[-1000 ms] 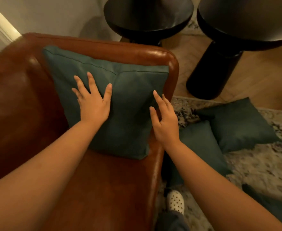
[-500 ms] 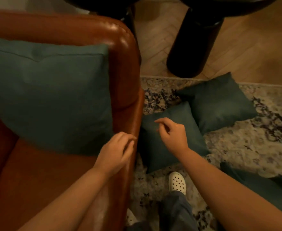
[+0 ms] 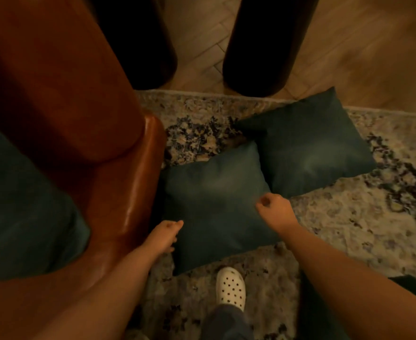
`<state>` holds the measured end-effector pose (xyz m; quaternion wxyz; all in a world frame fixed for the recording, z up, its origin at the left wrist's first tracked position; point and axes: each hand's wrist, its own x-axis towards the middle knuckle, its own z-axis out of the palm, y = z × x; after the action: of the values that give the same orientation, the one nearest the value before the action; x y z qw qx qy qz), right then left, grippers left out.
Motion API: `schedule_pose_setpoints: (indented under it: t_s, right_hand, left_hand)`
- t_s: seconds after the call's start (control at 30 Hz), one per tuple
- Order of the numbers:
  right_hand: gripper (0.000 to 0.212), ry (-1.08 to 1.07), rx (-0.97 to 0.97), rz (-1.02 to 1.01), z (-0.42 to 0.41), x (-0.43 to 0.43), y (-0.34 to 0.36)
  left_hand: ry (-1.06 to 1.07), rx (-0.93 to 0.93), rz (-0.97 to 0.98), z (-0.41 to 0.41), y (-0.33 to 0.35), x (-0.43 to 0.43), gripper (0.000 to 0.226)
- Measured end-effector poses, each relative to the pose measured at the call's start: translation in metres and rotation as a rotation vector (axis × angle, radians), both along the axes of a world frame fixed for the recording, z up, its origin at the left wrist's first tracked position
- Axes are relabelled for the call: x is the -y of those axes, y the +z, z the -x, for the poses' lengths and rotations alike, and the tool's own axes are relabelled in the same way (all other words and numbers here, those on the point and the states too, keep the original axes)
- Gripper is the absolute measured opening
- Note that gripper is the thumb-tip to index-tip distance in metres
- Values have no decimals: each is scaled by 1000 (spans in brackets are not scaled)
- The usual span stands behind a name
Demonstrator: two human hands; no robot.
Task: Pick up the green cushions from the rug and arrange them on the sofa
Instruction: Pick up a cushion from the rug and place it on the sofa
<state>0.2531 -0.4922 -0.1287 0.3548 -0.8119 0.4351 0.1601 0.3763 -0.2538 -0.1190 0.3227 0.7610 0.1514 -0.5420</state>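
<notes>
The whole view is blurred by motion and dim. The dark green cushion on the sofa seat is cut off by the left border, and a third green cushion at the rug's near right shows only a corner behind the right forearm. The left hand hangs at the left edge of the nearer square green cushion on the rug, fingers curled downward; whether they touch or grip the fabric cannot be told. The right hand is loosely curled with nothing in it, over that cushion's right edge.

This nearer cushion lies flat on the pale patterned rug, its left edge just beside the front of the brown leather sofa arm. Its far right corner meets the farther green cushion, which lies near the rug's far edge. Bare rug stretches to the right of both.

Beyond the far edge, on the wooden herringbone floor, stand two black round table pedestals, the right one close to the farther cushion. A white perforated clog stands on the rug just beside the nearer cushion's near edge.
</notes>
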Motion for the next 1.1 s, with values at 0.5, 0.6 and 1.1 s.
schedule_pose_setpoints:
  t_s: [0.5, 0.6, 1.1]
  right_hand:
    - [116, -179, -147, -219, -2, 67, -169]
    - [126, -277, -132, -272, 2, 75, -186]
    - [101, -628, 201, -372, 23, 82, -164]
  left_hand:
    - [300, 85, -72, -12, -187, 18, 105]
    - [332, 52, -53, -9, -199, 10, 126]
    - [545, -63, 167, 29, -143, 45, 107]
